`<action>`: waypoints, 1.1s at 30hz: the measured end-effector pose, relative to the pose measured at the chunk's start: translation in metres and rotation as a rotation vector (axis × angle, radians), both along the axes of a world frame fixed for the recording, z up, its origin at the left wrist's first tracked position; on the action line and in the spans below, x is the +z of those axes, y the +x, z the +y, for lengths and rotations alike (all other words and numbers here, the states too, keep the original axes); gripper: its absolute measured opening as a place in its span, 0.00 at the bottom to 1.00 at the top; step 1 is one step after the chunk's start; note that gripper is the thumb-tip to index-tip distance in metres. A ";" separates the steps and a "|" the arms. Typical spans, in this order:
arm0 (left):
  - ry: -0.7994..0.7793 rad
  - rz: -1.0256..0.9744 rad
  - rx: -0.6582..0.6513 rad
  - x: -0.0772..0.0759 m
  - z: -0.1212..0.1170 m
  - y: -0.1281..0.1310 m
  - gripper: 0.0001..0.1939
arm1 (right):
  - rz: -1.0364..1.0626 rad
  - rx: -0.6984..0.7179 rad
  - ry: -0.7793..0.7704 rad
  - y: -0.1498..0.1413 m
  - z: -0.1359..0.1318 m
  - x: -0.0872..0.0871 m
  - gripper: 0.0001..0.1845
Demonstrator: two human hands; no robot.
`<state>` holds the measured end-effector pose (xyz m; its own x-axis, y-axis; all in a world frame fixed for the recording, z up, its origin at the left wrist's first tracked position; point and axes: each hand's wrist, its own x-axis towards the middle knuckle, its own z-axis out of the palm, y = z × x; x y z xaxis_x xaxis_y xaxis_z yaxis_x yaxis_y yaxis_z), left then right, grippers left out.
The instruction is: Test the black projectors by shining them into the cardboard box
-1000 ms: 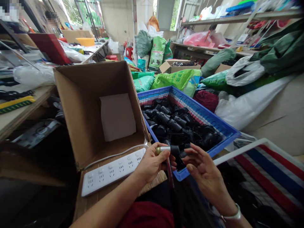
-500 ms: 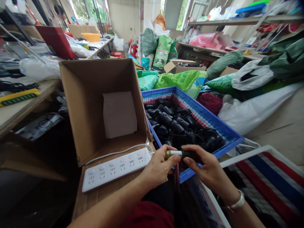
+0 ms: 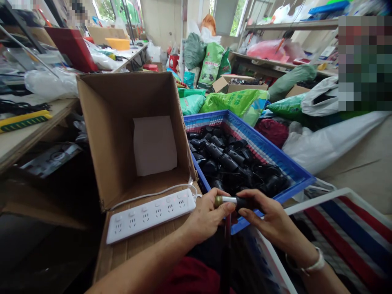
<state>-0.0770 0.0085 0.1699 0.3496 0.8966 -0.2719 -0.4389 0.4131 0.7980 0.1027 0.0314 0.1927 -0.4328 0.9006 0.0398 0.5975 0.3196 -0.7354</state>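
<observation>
at twelve o'clock a pale wall (image 3: 161, 28) stands between daylit windows (image 3: 105, 10); worktables (image 3: 36, 126) run along nine o'clock, a shelf (image 3: 294, 26) at one.

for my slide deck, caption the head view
Both hands hold a metal-and-black piece beside a blue crate of black parts.

Pale, silvery bracelet (image 3: 318, 262) on right wrist (image 3: 307, 258), smooth rounded band, thin loop beside it. Forearms bare down to lower picture edge. Deep red cloth garment (image 3: 191, 275) between forearms, soft folds, plain.
</observation>
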 end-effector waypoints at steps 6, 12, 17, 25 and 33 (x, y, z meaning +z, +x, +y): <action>0.009 0.017 -0.017 -0.003 0.001 0.000 0.19 | -0.033 0.000 0.091 -0.001 -0.003 -0.007 0.18; 0.180 0.233 -0.044 0.005 -0.004 0.002 0.09 | 0.085 -0.287 0.108 -0.024 -0.020 -0.021 0.22; 0.223 0.287 -0.044 0.007 -0.006 0.003 0.08 | 0.139 -0.368 0.002 -0.029 -0.019 -0.018 0.26; 0.277 0.374 -0.078 0.006 -0.006 0.006 0.06 | 0.046 -0.245 0.299 -0.021 -0.012 -0.029 0.27; 0.243 0.335 -0.049 0.007 -0.004 0.004 0.07 | 0.085 -0.131 0.077 -0.018 -0.004 -0.014 0.32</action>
